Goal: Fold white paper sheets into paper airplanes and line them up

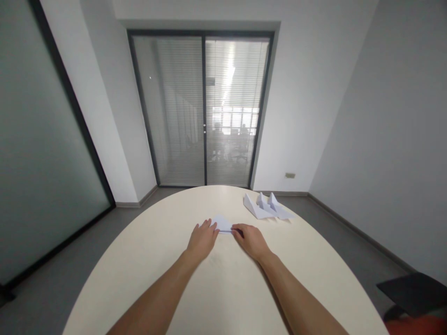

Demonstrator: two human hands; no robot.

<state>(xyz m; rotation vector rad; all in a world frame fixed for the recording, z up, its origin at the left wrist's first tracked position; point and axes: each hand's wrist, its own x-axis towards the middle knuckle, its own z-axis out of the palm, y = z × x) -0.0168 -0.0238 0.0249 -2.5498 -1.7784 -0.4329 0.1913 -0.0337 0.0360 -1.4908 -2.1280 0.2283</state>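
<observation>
A white sheet of folded paper (222, 224) lies flat on the table between my two hands, its upper part coming to a blunt triangle and a narrow folded strip running along the near edge. My left hand (203, 239) holds the paper's left corner, thumb by the near edge and fingers over the top. At the right corner, the thumb and bent fingers of my right hand (251, 238) pinch the strip. My palms hide part of both corners. Beyond my right hand, white folded paper boats (267, 208) stand in a close row.
The round cream table (223, 288) spreads under both forearms. A dark chair part (415, 291) with something red below it is at the lower right. Past the far table edge are a glass door with blinds (202, 111) and a wall socket (290, 175).
</observation>
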